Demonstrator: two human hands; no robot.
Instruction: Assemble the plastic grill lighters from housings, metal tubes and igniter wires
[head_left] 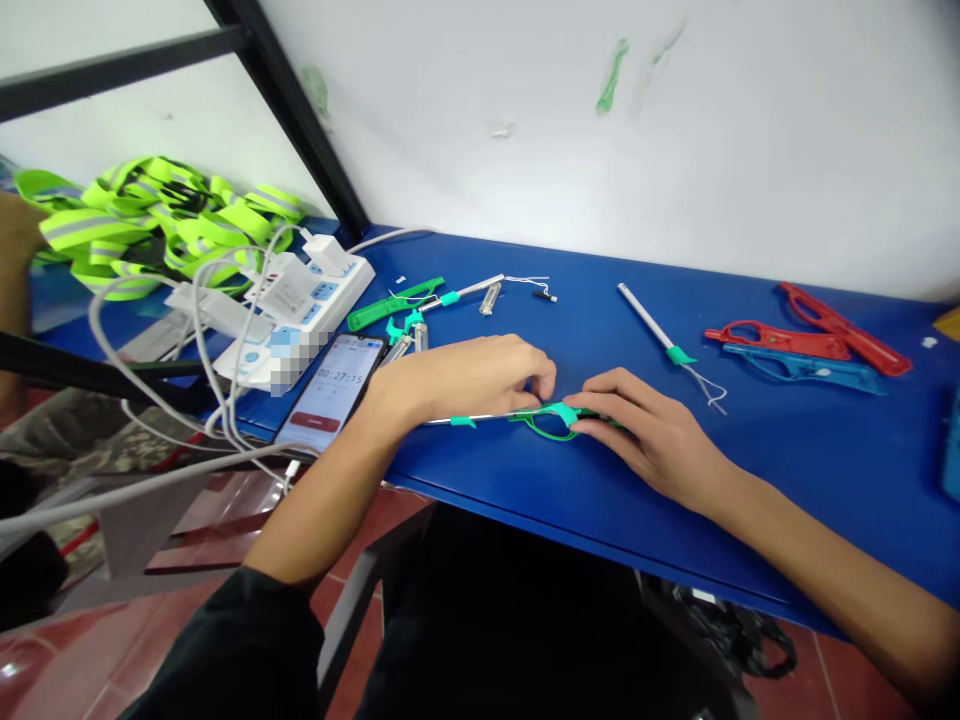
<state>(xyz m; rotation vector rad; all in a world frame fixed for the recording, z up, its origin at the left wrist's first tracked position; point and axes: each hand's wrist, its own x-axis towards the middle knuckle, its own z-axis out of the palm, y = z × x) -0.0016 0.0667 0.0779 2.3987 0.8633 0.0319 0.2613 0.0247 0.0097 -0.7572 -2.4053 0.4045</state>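
A green plastic handle (pixel 551 428) with an oval loop lies low over the table's front part, and a thin metal rod (pixel 491 416) with a small green clip (pixel 463 422) runs out to its left. My left hand (pixel 487 375) is closed, its fingers curled down at the handle's left end where the rod meets it; the fingertips are partly hidden. From the right, my right hand (pixel 649 430) pinches the handle's other end between thumb and fingers, beside a lighter green piece (pixel 564 412). The handle's right end is hidden under those fingers.
Behind lie another green handle (pixel 396 305), a rod with string (pixel 472 290) and a white rod (pixel 646 315). Red handles (pixel 847 325) and a blue one (pixel 806 370) are at right. A phone (pixel 330 390), power strip (pixel 300 320) with cables and yellow reflective straps (pixel 165 220) stand left.
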